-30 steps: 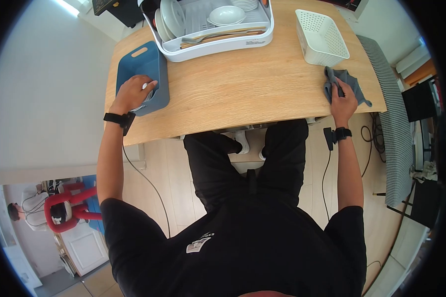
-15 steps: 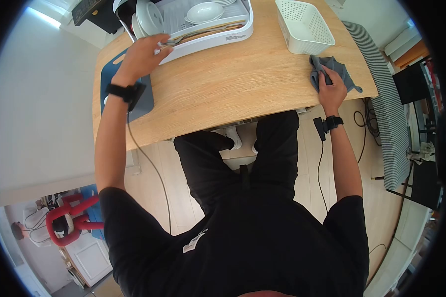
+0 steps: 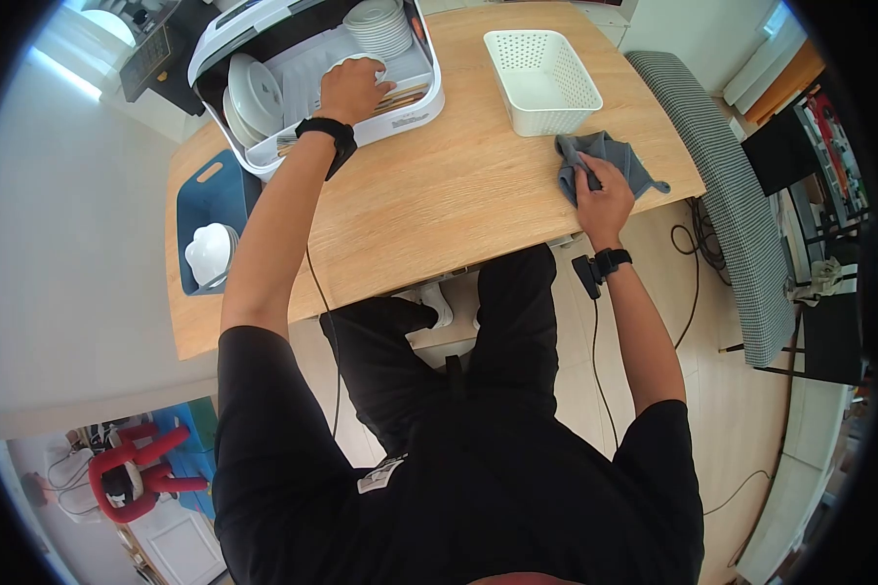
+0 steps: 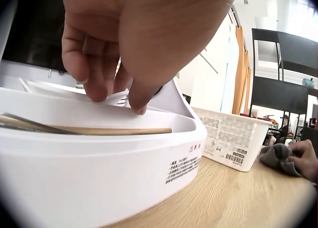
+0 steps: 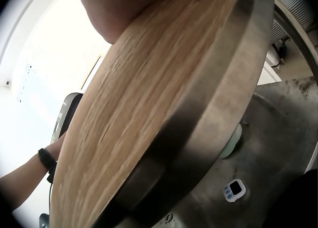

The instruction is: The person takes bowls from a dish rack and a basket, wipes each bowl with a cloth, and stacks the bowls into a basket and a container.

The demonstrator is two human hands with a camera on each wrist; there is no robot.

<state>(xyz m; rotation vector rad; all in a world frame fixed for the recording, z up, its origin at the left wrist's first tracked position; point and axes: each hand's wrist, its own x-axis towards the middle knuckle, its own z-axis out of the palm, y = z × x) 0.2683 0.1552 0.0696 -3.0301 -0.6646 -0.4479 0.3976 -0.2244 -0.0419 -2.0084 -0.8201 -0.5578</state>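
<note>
here's the left hand, fingers bent downward, thumb standing apart from them, and right at the tips a shallow, round, glossy white bowl, sitting in a smooth, round-cornered white plastic dish rack. are they pinching its rim? cannot tell! that glaze looks slick, so a shallow grip could let it slip and clack into the rack. in the front slot, a slim tan wooden stick and a thin, shiny metal utensil lie lengthwise; a dragging knuckle might flick one out. at one end, flat white plates on edge, and a sideways swing of the wrist could topple them; at the back, a ribbed-looking stack of small white dishes. further out, a matte blue plastic bin with nested white bowls, liable to chip if knocked. over the pale, grained wooden table, the right hand pinches a fold of soft, rumpled grey cloth near a cream, perforated plastic basket; a careless shove could nudge it.
</note>
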